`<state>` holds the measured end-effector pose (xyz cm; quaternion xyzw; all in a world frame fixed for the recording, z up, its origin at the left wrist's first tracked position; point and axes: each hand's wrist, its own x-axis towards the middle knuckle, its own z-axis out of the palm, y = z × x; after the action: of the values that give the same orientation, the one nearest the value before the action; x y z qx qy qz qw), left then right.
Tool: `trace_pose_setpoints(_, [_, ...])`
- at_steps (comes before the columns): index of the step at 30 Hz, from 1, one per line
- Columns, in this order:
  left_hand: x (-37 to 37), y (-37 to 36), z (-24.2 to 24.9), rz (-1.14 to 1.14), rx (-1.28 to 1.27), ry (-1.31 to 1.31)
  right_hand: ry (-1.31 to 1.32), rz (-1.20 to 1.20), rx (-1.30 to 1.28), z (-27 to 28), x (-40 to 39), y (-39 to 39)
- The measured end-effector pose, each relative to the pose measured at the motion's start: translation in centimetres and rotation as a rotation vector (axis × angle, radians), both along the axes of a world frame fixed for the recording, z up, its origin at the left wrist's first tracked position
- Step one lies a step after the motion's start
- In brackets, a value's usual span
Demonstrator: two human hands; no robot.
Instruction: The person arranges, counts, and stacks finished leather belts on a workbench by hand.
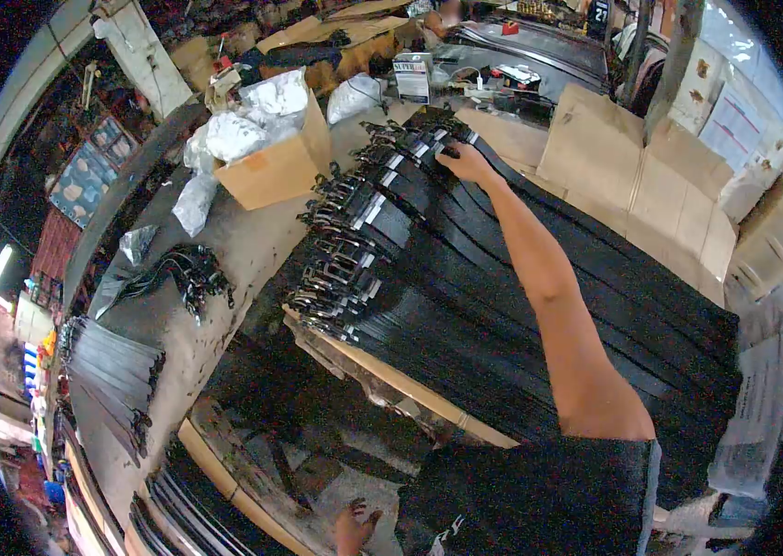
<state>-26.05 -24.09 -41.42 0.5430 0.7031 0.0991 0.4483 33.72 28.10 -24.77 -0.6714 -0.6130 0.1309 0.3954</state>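
Note:
A wide spread of black belts (503,287) lies side by side across the work table, their metal buckles (340,269) bunched along the left end. Pale bands (390,176) show on several belts near the buckles. My right hand (467,165) reaches to the far side of the spread, fingers curled at the buckle end of a belt; the fingertips are partly hidden. Low in the view, my left hand (354,528) hangs beside my body with fingers apart, holding nothing.
A cardboard box (276,167) filled with clear plastic bags stands beyond the buckles. Loose black straps (192,278) and a fanned bundle of dark strips (113,361) lie at left. Cardboard sheets (632,176) border the far right. A small white box (412,78) stands at the back.

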Motion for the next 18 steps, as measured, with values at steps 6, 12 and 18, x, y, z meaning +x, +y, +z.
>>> trace_pose_setpoints(6, [0.4, -0.4, -1.6, 0.033, 0.004, -0.033, 0.232, 0.063, -0.043, 1.3, -0.5, -1.1])
trace_pose_setpoints(12, [3.3, 0.7, 3.2, 0.012, -0.052, 0.106, 0.129, -0.038, -0.283, 2.5, -0.1, 1.1])
trace_pose_setpoints(18, [2.4, -0.3, 1.5, 0.05, -0.06, 0.079, 0.19, 0.06, -0.296, 1.8, 0.6, 2.3])
